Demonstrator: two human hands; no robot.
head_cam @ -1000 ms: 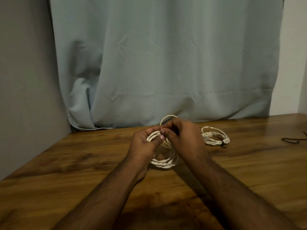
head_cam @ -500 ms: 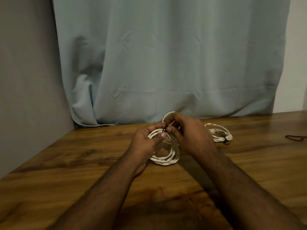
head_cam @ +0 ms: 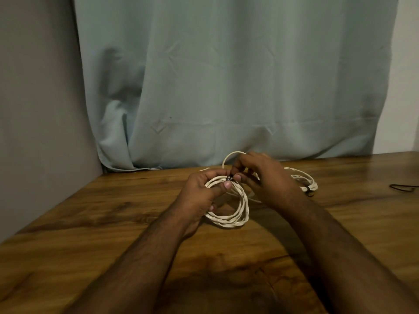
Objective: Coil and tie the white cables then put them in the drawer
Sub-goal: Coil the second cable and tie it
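White cable wound into a loose round coil (head_cam: pixel 229 214) sits at the centre of the brown wooden tabletop (head_cam: pixel 90 223), its near arc resting on the wood and its far arc lifted between the two hands. The left hand (head_cam: pixel 201 193) grasps the bundled strands at about ten o'clock on the coil, thumb pressed over them. The right hand (head_cam: pixel 265 180), at about one o'clock, pinches a small dark tie (head_cam: pixel 229 178) with its fingertips right where the left thumb holds the bundle. One stray loop of cable rises behind the hands at twelve o'clock.

At three o'clock from this coil, just past the right wrist, lies a second white coil (head_cam: pixel 303 181), already bound with a dark tie and flat on the table. Far off at the right edge lies a thin dark cord (head_cam: pixel 404 188), possibly a spare tie. A pale blue curtain (head_cam: pixel 226 87) hangs behind the table.

By my reckoning the task is around midway: one coil is finished, the one in hand is wound and its tie is being fastened but does not look secured. Tucking in the stray loop, finishing the knot and stowing both coils remain. No drawer is visible in this view.
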